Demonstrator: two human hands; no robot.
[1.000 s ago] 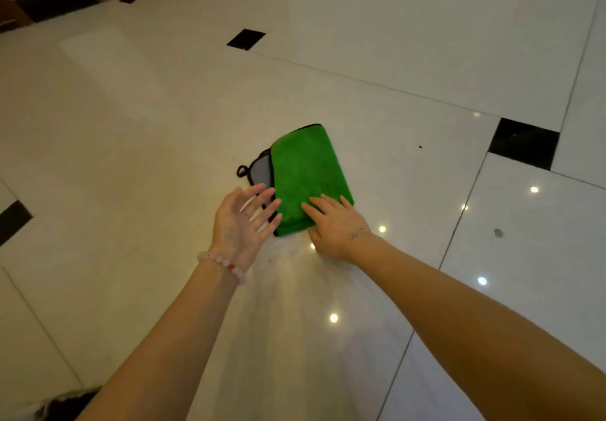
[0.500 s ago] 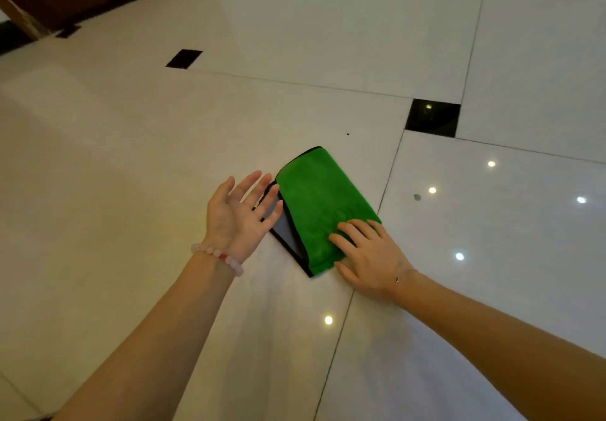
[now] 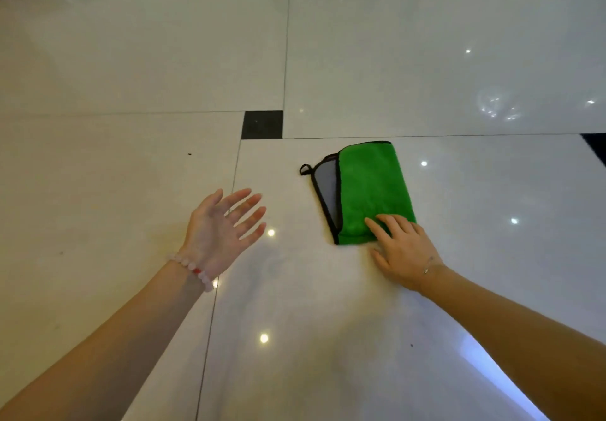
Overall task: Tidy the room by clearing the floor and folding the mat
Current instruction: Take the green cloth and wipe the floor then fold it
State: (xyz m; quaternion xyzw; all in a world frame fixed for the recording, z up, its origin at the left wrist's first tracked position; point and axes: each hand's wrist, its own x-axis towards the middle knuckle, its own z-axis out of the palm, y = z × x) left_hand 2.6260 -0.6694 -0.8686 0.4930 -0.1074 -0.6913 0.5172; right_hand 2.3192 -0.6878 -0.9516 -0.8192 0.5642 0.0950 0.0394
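A small green mat [image 3: 370, 187] lies folded on the glossy white tiled floor, right of centre. Its grey underside with black trim and a little black loop shows along the left edge. My right hand [image 3: 405, 250] rests flat with straight fingers on the mat's near right corner. My left hand [image 3: 223, 228] hovers palm up with fingers spread, well to the left of the mat, touching nothing. A pink bead bracelet sits on its wrist.
The floor [image 3: 131, 60] is large white tiles with small black square insets [image 3: 262, 124] at the corners. Ceiling lights reflect as bright dots. A dark strip runs along the top left edge.
The view swung, so the mat now sits further right. My left hand has drawn away from the mat to the left. My right hand stays pressed on the near corner.
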